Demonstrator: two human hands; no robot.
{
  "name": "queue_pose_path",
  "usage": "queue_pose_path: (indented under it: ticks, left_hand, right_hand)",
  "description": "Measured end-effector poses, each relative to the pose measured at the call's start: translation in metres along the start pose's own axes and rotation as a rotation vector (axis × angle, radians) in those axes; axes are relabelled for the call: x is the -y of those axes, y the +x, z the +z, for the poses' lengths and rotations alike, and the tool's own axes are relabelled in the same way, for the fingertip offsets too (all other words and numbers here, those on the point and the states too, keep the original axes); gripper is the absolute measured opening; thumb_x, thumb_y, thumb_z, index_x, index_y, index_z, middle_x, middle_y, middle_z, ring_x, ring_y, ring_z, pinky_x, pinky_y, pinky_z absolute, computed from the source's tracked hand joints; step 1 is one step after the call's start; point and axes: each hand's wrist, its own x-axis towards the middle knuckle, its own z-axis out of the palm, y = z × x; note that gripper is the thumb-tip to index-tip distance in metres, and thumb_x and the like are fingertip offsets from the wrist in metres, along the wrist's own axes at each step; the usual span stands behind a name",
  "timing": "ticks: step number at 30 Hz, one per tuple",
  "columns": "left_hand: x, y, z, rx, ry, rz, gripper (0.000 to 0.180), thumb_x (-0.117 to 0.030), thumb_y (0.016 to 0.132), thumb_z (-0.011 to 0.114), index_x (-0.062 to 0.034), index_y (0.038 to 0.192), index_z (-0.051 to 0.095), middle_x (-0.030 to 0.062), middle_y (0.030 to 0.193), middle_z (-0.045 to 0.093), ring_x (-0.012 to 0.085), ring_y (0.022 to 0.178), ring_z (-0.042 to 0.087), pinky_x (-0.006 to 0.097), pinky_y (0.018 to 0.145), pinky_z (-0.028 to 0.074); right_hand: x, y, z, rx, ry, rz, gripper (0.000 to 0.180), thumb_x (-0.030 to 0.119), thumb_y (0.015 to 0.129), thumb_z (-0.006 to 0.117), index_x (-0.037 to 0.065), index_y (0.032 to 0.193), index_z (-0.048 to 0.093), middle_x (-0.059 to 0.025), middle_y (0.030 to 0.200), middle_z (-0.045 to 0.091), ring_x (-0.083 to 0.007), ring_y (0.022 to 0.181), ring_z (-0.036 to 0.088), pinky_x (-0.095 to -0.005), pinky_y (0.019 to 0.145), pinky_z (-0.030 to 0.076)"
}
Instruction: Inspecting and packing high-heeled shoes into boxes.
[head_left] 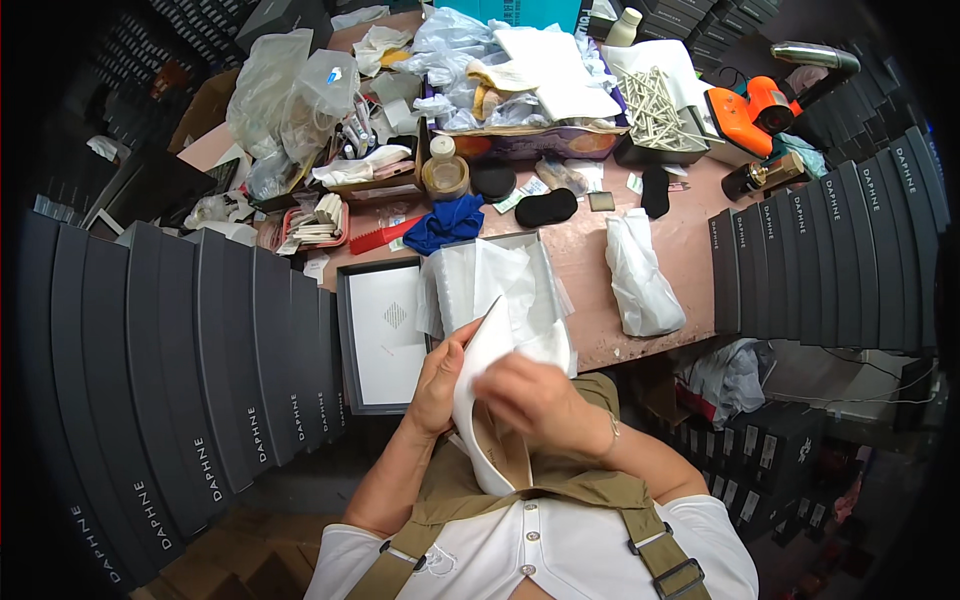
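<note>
A white pointed-toe shoe (482,352) is held over my lap, its toe pointing away from me and its tan insole facing up. My left hand (437,388) is closed around the shoe's left side, thumb near the toe. Over the shoe's opening is my right hand (535,400), its curled fingers smeared by motion; whether they pinch anything does not show. Just beyond lies an open shoebox (548,262) with white tissue paper (490,275) in it. To its left rests the box lid (378,350), white side up. A white paper-wrapped bundle (640,275) lies at the right.
Tall stacks of dark shoeboxes flank me at left (190,350) and right (830,260). Across the table's back are a blue cloth (443,224), a red comb (380,238), a glue jar (445,178), black pads (546,207), a box of white sticks (652,110) and an orange tool (745,115).
</note>
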Motion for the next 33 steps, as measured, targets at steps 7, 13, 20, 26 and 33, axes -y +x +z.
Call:
queue_pose_path:
  ticks: [7,13,20,26,33]
  left_hand:
    - [-0.003,0.000,-0.007,0.095,-0.113,0.002,0.076,-0.053,0.097,0.038,0.0085,0.141,0.029,0.0152,0.128,0.050,0.0168,0.114,0.052,0.029,0.097,0.043]
    - [-0.008,-0.002,-0.004,0.081,-0.088,0.019,0.075,-0.053,0.098,0.037,0.0077,0.141,0.029,0.0153,0.130,0.049,0.0176,0.115,0.052,0.030,0.098,0.042]
    - [-0.015,-0.014,-0.005,0.066,0.080,0.065,0.070,-0.050,0.099,0.036,0.0077,0.139,0.035,0.0154,0.131,0.050,0.0181,0.117,0.050,0.029,0.099,0.039]
    - [-0.008,-0.019,-0.018,0.017,0.043,0.115,0.077,-0.055,0.094,0.045,0.0062,0.139,0.037,0.0149,0.130,0.049,0.0203,0.117,0.049,0.029,0.101,0.037]
    - [0.004,-0.040,-0.037,-0.121,0.089,0.019,0.093,-0.026,0.073,0.082,0.0035,0.143,0.027,0.0136,0.130,0.047,0.0223,0.119,0.048,0.032,0.101,0.039]
  right_hand:
    - [0.006,-0.012,-0.027,-0.102,0.148,0.135,0.020,-0.002,0.078,0.069,0.003,0.097,0.068,-0.0073,0.084,0.060,-0.0167,0.069,0.060,-0.0262,0.061,0.048]
    - [0.008,0.006,-0.013,-0.216,-0.136,-0.080,0.027,-0.003,0.075,0.069,0.004,0.101,0.067,-0.0090,0.083,0.060,-0.0213,0.067,0.061,-0.0300,0.059,0.051]
    - [-0.049,0.055,-0.055,-0.267,-0.538,0.120,0.024,-0.003,0.069,0.063,0.005,0.092,0.060,-0.0119,0.085,0.056,-0.0318,0.071,0.060,-0.0381,0.060,0.048]
    - [-0.046,0.034,-0.044,-0.389,-0.256,0.169,0.009,0.002,0.083,0.065,0.001,0.092,0.064,-0.0109,0.082,0.059,-0.0240,0.068,0.059,-0.0311,0.062,0.047]
    - [-0.054,-0.017,-0.008,-0.299,-0.005,0.409,0.009,0.004,0.083,0.066,0.001,0.091,0.067,-0.0089,0.081,0.061,-0.0162,0.066,0.055,-0.0271,0.060,0.044]
